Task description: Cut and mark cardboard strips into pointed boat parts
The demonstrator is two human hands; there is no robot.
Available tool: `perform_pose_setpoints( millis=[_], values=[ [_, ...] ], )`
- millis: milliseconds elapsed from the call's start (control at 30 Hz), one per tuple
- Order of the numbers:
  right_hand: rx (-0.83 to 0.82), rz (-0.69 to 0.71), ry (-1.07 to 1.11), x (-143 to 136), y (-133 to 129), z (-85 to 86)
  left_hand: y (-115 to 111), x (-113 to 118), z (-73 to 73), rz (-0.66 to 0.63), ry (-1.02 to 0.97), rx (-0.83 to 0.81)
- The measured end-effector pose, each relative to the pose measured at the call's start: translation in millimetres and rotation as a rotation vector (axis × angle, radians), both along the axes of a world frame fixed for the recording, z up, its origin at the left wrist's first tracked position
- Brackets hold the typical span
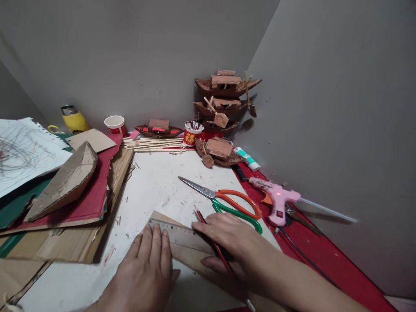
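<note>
Left hand [147,255] presses the ruler [182,236] flat, right hand [232,238] holds a pencil [223,258]. Press evenly (scissors [211,193] at one o'clock).

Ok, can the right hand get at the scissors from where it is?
Probably yes: the scissors lie just past the right hand, mostly uncovered, and nothing seems to stand between. The pencil it holds is the likeliest hindrance and may need laying down first.

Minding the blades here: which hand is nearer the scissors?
Right. The right hand is just below the scissors in view; the left hand is farther, lower left, fingertips on the ruler.
</note>
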State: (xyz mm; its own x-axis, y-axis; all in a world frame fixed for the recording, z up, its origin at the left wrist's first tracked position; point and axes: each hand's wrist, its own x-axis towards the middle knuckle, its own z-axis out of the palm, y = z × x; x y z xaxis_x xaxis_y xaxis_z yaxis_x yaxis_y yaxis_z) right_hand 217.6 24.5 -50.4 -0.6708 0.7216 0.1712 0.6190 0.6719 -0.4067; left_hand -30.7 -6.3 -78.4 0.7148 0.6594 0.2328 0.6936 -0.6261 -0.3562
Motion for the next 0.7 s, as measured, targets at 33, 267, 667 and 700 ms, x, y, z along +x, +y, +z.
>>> perform_pose_setpoints(
  millis=[33, 267, 667, 700],
  values=[
    [-0.029, 0.007, -0.016, -1, -2, 0.9, 1, -1, 0.9, -0.015, -0.008, 0.011],
    [-0.136, 0.043, -0.016, -3, -9, 7.1, 1, -17, 4.7, -0.091, -0.115, 0.049],
    [-0.152, 0.085, -0.114, 1, -20, 22.9, -11, -18, -2.3, -0.02, -0.091, -0.052],
    [-0.145, 0.086, -0.141, 2, -21, 23.5, -12, -17, -4.0, -0.024, -0.101, -0.049]
  ],
)
